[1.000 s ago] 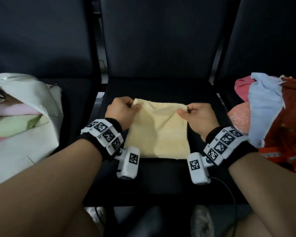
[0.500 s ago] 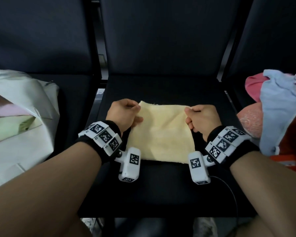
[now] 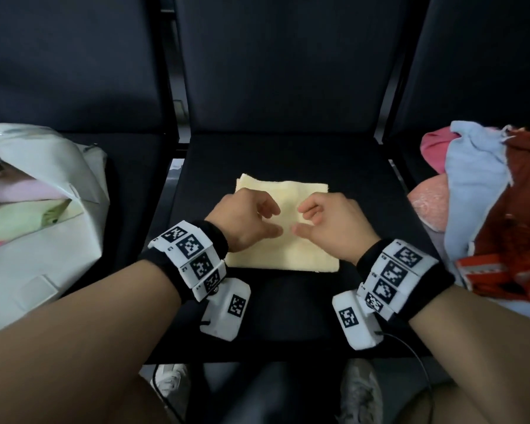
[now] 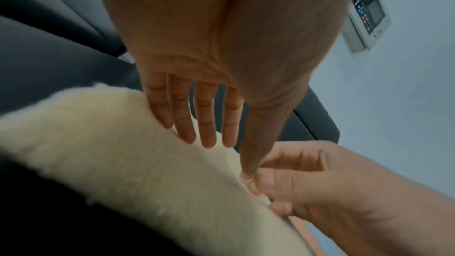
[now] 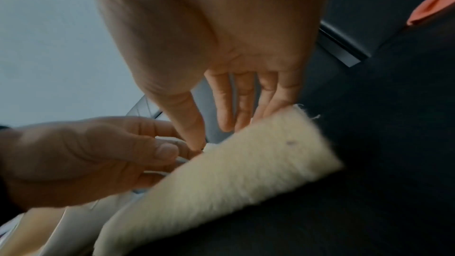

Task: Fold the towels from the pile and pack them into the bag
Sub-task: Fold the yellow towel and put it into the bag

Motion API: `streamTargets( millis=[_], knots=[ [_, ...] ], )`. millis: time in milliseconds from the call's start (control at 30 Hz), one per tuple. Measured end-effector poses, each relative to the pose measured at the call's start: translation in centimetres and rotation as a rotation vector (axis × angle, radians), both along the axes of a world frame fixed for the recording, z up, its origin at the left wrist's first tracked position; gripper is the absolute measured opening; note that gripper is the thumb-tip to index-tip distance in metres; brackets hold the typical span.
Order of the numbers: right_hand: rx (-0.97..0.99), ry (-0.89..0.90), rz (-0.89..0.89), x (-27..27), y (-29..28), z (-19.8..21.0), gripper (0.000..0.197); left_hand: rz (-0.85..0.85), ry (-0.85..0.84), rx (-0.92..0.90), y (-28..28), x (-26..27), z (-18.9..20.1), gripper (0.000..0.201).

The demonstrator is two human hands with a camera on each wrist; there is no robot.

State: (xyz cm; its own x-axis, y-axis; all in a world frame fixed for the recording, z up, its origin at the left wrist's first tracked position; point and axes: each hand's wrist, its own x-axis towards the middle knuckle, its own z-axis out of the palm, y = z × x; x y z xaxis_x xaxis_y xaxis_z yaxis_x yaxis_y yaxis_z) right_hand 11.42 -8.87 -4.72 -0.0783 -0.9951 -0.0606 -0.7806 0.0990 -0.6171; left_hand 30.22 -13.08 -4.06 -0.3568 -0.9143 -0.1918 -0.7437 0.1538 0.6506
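A pale yellow towel [image 3: 288, 255] lies folded flat on the black middle seat [image 3: 288, 316]. Both hands are over its centre, close together, gripping nothing. My left hand [image 3: 276, 221] has relaxed fingers; in the left wrist view its fingertips [image 4: 206, 141] touch the towel [image 4: 123, 153]. My right hand [image 3: 299, 219] is also relaxed; in the right wrist view its fingers [image 5: 229, 124] reach down to the towel's [image 5: 221, 182] far edge. The white bag [image 3: 43, 240] lies open on the left seat with folded pink and green towels inside. The towel pile [image 3: 478, 185] sits on the right seat.
Dark chair backs [image 3: 288, 71] stand behind all three seats. Gaps with metal frames separate the seats. A cable [image 3: 410, 350] runs from my right wrist camera over the seat's front edge. Shoes [image 3: 361, 393] show on the floor below.
Both hands have let go of the towel's far corners and moved inward to its centre. The towel now lies flat on the seat.
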Motion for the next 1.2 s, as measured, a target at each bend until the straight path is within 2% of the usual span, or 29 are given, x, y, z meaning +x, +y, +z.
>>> streamTargets(
  millis=[100,233,433,533,633,733,800,867,933,1033,1133,1200],
  knots=[
    [0.063,0.057,0.154,0.2,2.0,-0.3,0.043,-0.071,-0.099,0.068,1.3,0.2,0.0,0.042],
    [0.128,0.174,0.27,0.1,3.7,-0.3,0.056,-0.104,-0.221,0.05,2.7,0.6,0.1,0.054],
    [0.068,0.27,0.235,0.4,4.0,-0.4,0.02,-0.061,-0.296,0.035,3.9,0.3,-0.2,0.059],
    [0.123,0.255,0.238,0.5,4.3,-0.1,0.018,-0.089,-0.342,0.025,4.4,0.5,-0.6,0.057],
    [0.175,0.208,0.243,0.3,4.8,0.6,0.024,-0.057,-0.349,-0.045,4.7,0.8,-0.8,0.037],
    [0.186,0.193,0.244,0.2,5.2,1.0,0.023,-0.007,-0.305,-0.063,5.1,1.2,-0.7,0.013],
    [0.181,0.181,0.261,0.0,5.5,0.9,0.031,0.004,-0.253,-0.038,4.9,1.5,-0.5,0.005],
    [0.162,0.169,0.271,-0.1,5.8,0.6,0.04,-0.003,-0.192,-0.009,4.6,1.8,-0.3,0.016],
    [0.095,0.186,0.242,-0.4,5.9,0.2,0.032,-0.005,-0.134,0.016,4.2,2.1,0.0,0.024],
    [-0.003,0.157,0.158,-1.0,5.5,-0.1,0.013,0.009,-0.072,0.018,3.7,2.3,0.2,0.02],
    [-0.05,0.081,0.095,-1.8,5.0,-0.2,0.012,0.039,0.004,-0.002,3.3,2.5,0.6,0.006],
    [-0.071,0.038,0.053,-2.1,4.8,-0.1,0.013,0.051,0.06,-0.002,3.0,2.6,0.7,0.009]
  ],
)
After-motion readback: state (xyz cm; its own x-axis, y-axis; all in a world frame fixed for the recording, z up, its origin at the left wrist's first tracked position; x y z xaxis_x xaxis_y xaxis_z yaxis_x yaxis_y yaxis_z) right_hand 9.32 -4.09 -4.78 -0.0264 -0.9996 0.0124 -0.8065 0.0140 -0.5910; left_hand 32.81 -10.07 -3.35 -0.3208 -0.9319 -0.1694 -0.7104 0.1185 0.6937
